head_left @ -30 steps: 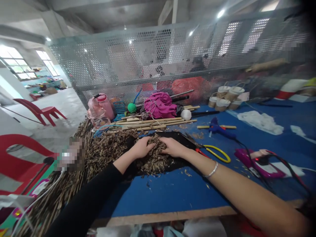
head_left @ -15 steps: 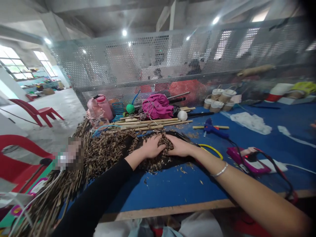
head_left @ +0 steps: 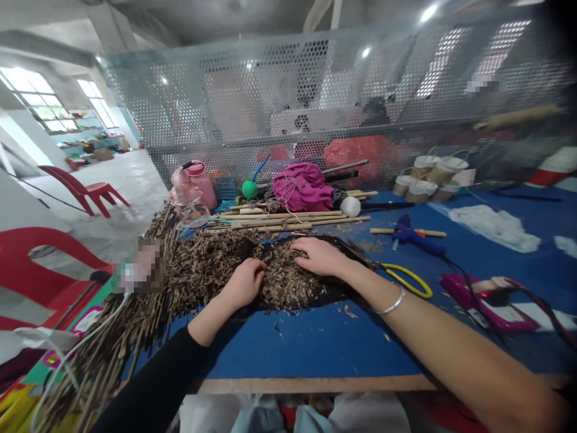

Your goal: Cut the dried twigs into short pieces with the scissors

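Brown dried plant matter point(head_left: 288, 284) forms a loose heap between the two hands, on a black cloth point(head_left: 340, 293) laid over the blue counter point(head_left: 315, 343). Left hand point(head_left: 243, 282): positioned at the near-left edge of the heap, fingers curled inward; whether it grips any pieces cannot be told. Right hand point(head_left: 321, 257): released, fingers loosely bent, resting at the far-right part of the heap. Further dried plants point(head_left: 198, 273) lie directly left of the left hand, with long stalks point(head_left: 112, 343) extending towards the near-left. Wooden sticks point(head_left: 288, 219) lie beyond both hands, in front of a magenta cloth point(head_left: 300, 187). Right of the right hand: a yellow looped handle point(head_left: 428, 290) and, farther out, a blue glue gun point(head_left: 408, 233).
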Tool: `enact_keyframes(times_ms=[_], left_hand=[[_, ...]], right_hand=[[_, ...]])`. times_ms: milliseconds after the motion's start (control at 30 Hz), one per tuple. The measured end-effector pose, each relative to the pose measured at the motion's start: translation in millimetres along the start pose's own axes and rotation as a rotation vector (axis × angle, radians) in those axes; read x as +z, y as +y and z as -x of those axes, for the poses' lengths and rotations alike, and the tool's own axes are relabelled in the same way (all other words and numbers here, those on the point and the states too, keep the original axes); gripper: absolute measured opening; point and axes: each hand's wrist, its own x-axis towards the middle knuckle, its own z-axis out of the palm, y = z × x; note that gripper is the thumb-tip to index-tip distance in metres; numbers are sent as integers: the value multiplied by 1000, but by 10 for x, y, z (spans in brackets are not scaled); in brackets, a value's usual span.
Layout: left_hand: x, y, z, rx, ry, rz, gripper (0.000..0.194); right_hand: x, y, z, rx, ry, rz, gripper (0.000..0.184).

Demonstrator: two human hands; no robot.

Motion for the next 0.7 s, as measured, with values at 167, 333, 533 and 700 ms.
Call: enact_keyframes(times_ms=[167,333,533,700], left_hand=[[2,-40,-19,7,17,60,21],[21,-44,-25,-1,24,84,22],[-41,3,48,-22,101,103,24],[-155,331,-149,81,100,33,30]], right_hand=[[-67,353,204,55,135,-139,28],[91,382,206,15,151,-135,29],[-156,255,292,-12,89,-144,45],[-482,382,684,244,202,-158,55]])
